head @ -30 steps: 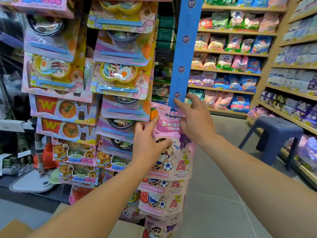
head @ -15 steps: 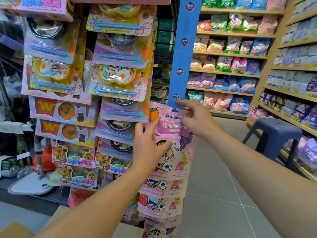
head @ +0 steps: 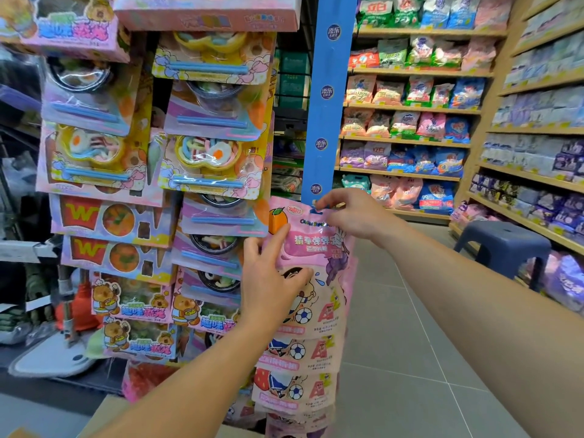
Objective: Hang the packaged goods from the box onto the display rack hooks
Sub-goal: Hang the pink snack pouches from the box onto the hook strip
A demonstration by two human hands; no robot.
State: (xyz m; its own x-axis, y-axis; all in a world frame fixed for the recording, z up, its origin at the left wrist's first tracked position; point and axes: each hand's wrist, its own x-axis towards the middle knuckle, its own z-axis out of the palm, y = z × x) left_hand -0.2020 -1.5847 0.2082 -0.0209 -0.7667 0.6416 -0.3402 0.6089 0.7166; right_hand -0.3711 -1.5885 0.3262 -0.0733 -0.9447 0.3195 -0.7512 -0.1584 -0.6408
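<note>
Shop shelves (head: 410, 109) stacked with snack bags fill the upper right of the frame, running back along a grey tiled floor (head: 395, 358). Covering the left half is a display rack (head: 290, 99) hung thick with toy food packs (head: 208, 162) in pink and yellow cards, row over row. A blue hanging strip (head: 328, 90) with round logos drops from the top centre down to the middle of the frame. A dark blue stool (head: 502, 245) stands on the floor at the right, near the lower shelves. At the bottom left edge a corner of a cardboard box (head: 107, 412) shows. Below centre, a column of pink bags (head: 297, 374) with a cartoon boy and a football hangs one under another. The top pink bag (head: 313, 248) sits at the middle of the frame, its upper edge against the foot of the blue strip. The left hand (head: 271, 279) holds this bag at its left side, thumb pressed on the front and fingers curled behind the edge. The right hand (head: 354, 213) pinches the bag's top edge at the hang hole, fingers bent close together.
</note>
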